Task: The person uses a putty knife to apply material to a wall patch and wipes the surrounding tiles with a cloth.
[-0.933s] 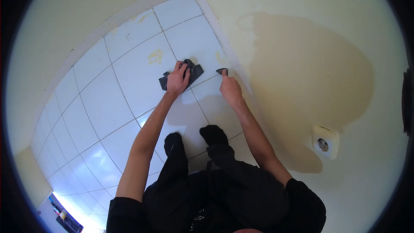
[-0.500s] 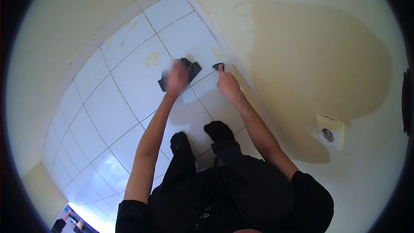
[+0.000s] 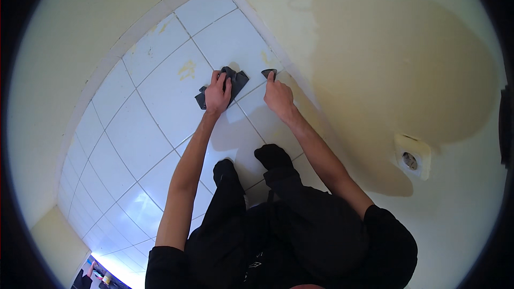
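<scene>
The left hand (image 3: 217,94) lay flat on a dark grey cloth (image 3: 235,81), fingers spread a little and pressed down on it — the cloth sat on the white floor tiles (image 3: 155,101), at about eleven o'clock from the person's dark-socked feet (image 3: 270,156). The right hand (image 3: 278,96) was just beside it at three o'clock, fingers together, the forefinger tip touching a small dark piece (image 3: 268,72) — possibly a scraper, too small to tell — near the skirting of the cream wall (image 3: 375,75). A wall socket (image 3: 410,158) sat well apart at four o'clock.
</scene>
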